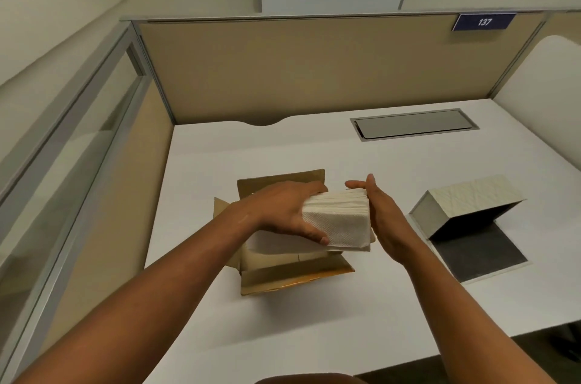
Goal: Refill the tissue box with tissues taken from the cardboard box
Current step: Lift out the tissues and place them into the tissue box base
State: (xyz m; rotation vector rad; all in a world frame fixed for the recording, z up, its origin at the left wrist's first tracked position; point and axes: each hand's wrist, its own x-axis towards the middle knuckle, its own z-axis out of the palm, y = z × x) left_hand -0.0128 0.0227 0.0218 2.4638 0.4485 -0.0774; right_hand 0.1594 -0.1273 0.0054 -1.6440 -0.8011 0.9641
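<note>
A brown cardboard box (pixel 283 275) with its flaps open sits in the middle of the white desk (pixel 345 320). Just above it, a thick stack of white tissues (pixel 341 222) is held between both hands. My left hand (pixel 283 211) grips the stack's left end, thumb on its near face. My right hand (pixel 382 217) presses flat against its right end. More white tissue shows inside the box under the stack. To the right lies the cream tissue box (pixel 465 198), tipped with its dark open underside and dark base panel (pixel 478 253) showing.
Beige partition walls (pixel 314 69) close the desk at the back and left. A grey cable hatch (pixel 415 124) is set into the desk at the back right. A blue sign reading 137 (pixel 484 21) hangs on the partition top.
</note>
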